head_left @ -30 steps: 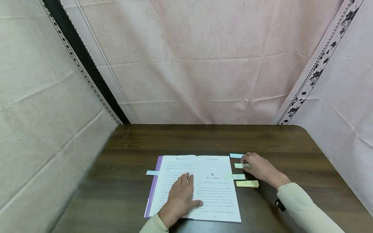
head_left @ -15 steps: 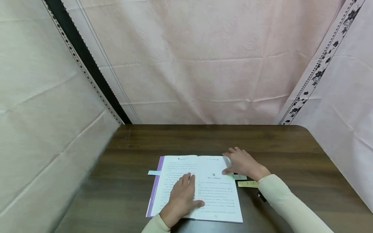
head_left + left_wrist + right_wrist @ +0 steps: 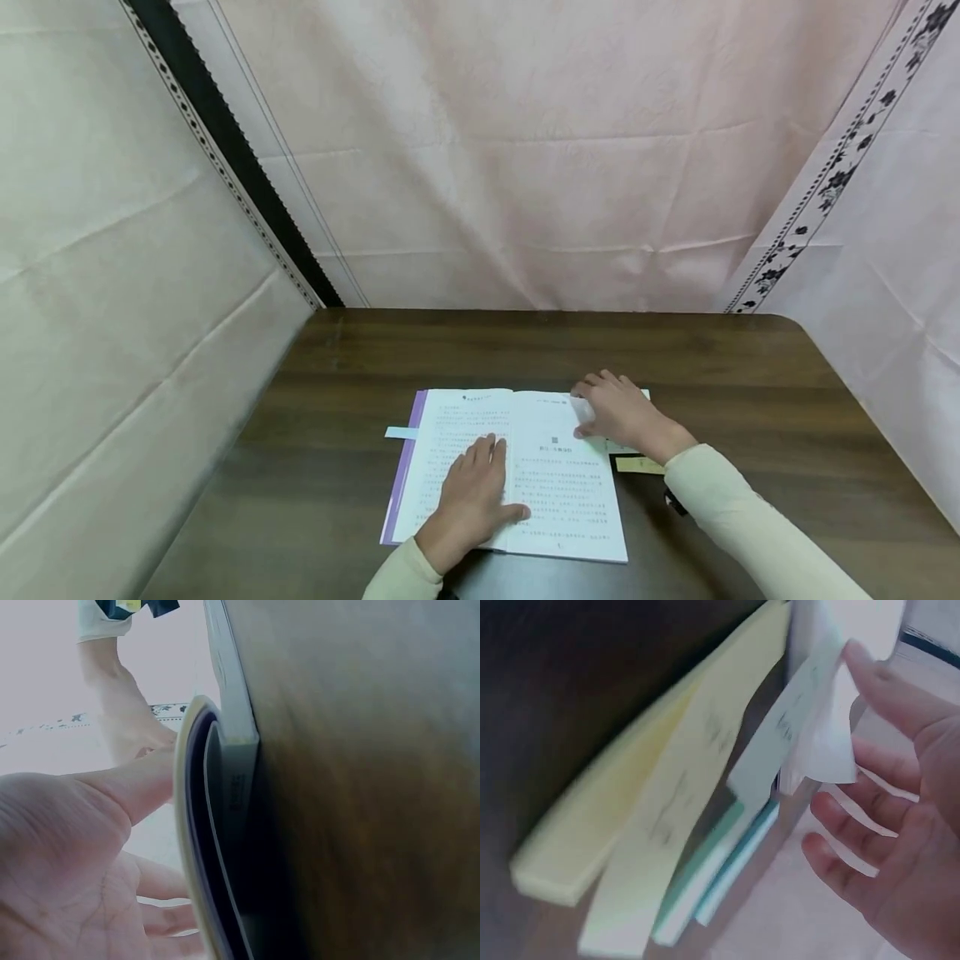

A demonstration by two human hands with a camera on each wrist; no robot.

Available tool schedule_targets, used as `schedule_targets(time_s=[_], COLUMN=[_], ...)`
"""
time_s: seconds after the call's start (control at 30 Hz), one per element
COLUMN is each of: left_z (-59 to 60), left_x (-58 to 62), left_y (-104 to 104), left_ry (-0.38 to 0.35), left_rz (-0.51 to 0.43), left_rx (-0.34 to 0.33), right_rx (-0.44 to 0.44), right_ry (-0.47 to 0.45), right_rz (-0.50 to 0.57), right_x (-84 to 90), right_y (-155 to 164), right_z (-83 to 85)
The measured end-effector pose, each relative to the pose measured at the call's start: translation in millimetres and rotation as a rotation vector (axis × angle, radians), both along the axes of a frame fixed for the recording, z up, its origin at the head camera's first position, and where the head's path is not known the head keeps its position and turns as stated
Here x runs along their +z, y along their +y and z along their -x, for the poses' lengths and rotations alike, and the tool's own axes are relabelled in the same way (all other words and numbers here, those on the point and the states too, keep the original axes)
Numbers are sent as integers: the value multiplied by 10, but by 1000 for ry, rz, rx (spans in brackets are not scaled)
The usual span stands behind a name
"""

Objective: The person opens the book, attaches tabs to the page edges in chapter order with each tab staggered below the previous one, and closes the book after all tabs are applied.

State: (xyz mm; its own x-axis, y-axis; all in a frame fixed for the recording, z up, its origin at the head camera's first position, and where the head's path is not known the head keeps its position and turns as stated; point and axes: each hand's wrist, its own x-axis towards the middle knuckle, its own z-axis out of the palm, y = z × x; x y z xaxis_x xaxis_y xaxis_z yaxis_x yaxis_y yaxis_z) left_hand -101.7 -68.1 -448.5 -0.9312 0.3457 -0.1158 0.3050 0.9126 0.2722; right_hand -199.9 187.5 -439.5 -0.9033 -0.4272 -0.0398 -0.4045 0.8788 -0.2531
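Note:
An open book (image 3: 562, 492) with printed pages and a purple cover edge lies on the table. My left hand (image 3: 472, 496) rests across its left page and gutter, fingers straight and thumb out over the right page. In the left wrist view, that thumb (image 3: 142, 784) lies over the curved pages at the book's lower edge. My right hand (image 3: 618, 412) is at the upper right corner of the right page. Seen from the right wrist, its thumb and index finger pinch the lifted page corner (image 3: 825, 754), while the other fingers curl loosely. A pale green sticky tab (image 3: 776, 735) projects from the page edge.
Yellow sticky notes (image 3: 637, 465) lie right of the book, below the right hand. Green (image 3: 697, 885) and blue (image 3: 739, 862) sticky notes sit beside them. A light blue tab (image 3: 401, 432) sticks out at the book's left. Fabric curtains (image 3: 525, 167) surround the brown table (image 3: 315, 467).
My right hand has moved left from the sticky notes beside the book to the page's upper right corner, which it now pinches. The left hand stays on the book. The head view has shifted slightly.

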Motion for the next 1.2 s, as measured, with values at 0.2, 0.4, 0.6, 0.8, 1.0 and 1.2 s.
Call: schedule_targets(time_s=[0.2,0.4,0.6,0.8,1.0,1.2], left_z=[-14,-19,-27,-24,-23,-12], left_x=[24,29,4,8,-7,-3], left_y=[23,31,31,37,42,46], left_ry=[-6,36,37,20,12,-1], left_rz=[20,23,13,25,12,4], left_rx=[2,-4,-10,1,6,8], right_rx=[-96,-138,-213,-265,-267,-253], right_ry=[-212,-266,-324,-282,-116,110], right_rz=[349,346,271,214,231,358], right_x=[74,115,72,41,-65,-152], right_y=[68,164,237,225,171,216], right_z=[72,-11,-237,-445,-607,-718])
